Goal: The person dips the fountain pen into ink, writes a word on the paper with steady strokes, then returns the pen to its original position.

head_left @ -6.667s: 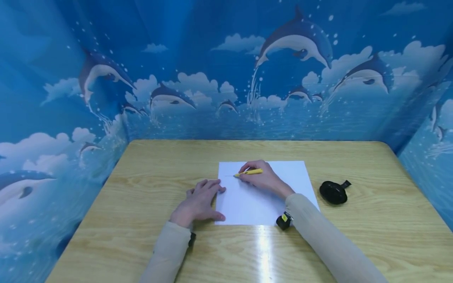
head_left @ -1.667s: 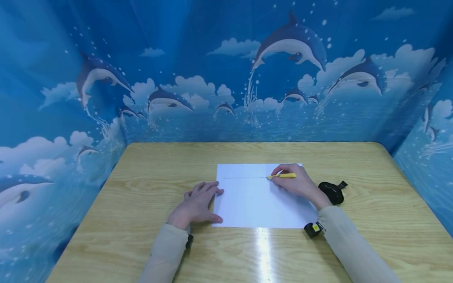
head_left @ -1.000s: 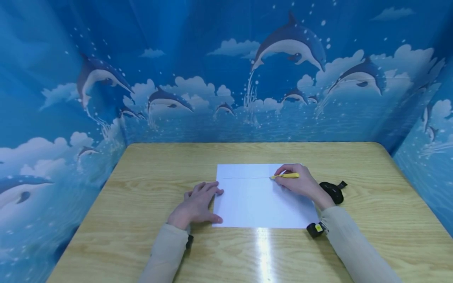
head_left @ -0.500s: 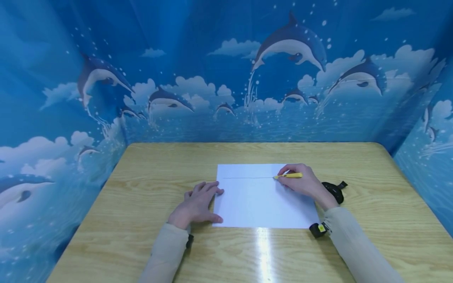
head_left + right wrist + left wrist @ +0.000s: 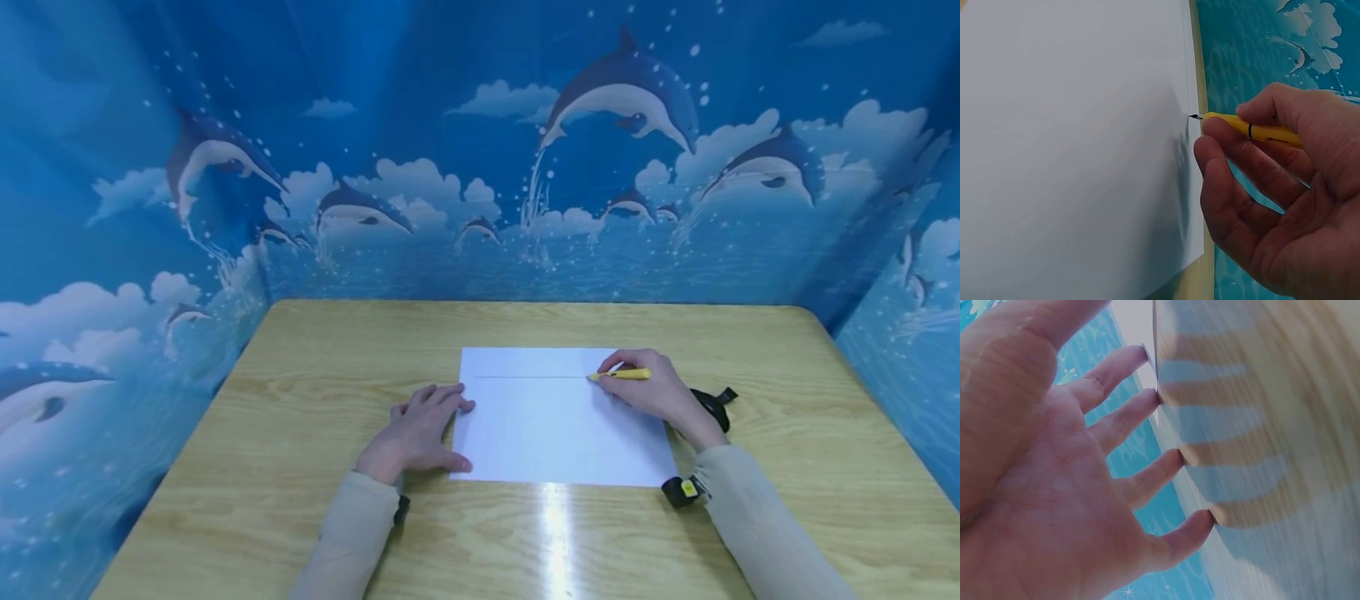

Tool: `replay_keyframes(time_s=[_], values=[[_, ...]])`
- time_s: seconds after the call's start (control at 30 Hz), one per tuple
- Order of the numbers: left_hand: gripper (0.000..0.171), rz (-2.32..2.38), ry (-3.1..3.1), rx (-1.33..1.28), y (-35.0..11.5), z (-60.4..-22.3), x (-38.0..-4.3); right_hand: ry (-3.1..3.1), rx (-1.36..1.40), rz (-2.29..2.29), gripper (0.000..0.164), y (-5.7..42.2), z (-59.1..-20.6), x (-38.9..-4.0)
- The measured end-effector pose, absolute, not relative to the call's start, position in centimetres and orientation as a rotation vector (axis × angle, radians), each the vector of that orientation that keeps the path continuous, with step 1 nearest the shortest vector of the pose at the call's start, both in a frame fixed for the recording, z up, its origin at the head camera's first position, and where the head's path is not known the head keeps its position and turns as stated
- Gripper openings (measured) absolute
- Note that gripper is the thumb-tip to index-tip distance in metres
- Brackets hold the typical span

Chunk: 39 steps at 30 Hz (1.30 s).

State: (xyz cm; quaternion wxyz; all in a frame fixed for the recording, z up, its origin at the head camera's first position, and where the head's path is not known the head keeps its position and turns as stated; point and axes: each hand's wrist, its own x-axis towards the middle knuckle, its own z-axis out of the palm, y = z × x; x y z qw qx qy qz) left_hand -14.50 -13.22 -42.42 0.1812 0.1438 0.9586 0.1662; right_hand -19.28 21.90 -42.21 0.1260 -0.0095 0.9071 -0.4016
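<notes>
A white sheet of paper (image 5: 532, 433) lies on the wooden table, with one thin dark line (image 5: 525, 377) running across its upper part. My right hand (image 5: 656, 390) pinches a yellow fountain pen (image 5: 633, 374) between thumb and fingers. In the right wrist view the dark nib (image 5: 1195, 116) meets the paper at the end of the line. My left hand (image 5: 415, 433) lies spread at the sheet's left edge, thumb and fingertips on or beside the paper. Its fingertips (image 5: 1200, 522) touch the tabletop in the left wrist view.
A black rounded object (image 5: 714, 408) with a short tab sits right of the paper, partly hidden behind my right forearm. The wooden table (image 5: 300, 467) ends at a blue dolphin-print curtain (image 5: 420, 258) at the back and sides.
My right hand has moved rightward with the fountain pen, and the line behind the nib has grown from a short stroke to a long one. The left hand has stayed in place.
</notes>
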Motion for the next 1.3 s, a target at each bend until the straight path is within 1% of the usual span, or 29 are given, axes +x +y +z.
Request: replay_keyframes(time_s=[1.3], values=[[0.083,0.473,2.697,0.392,-13.1,-42.3,-14.6,2.704,-0.016,-1.122,0.024,24.2,-42.1,-18.7]])
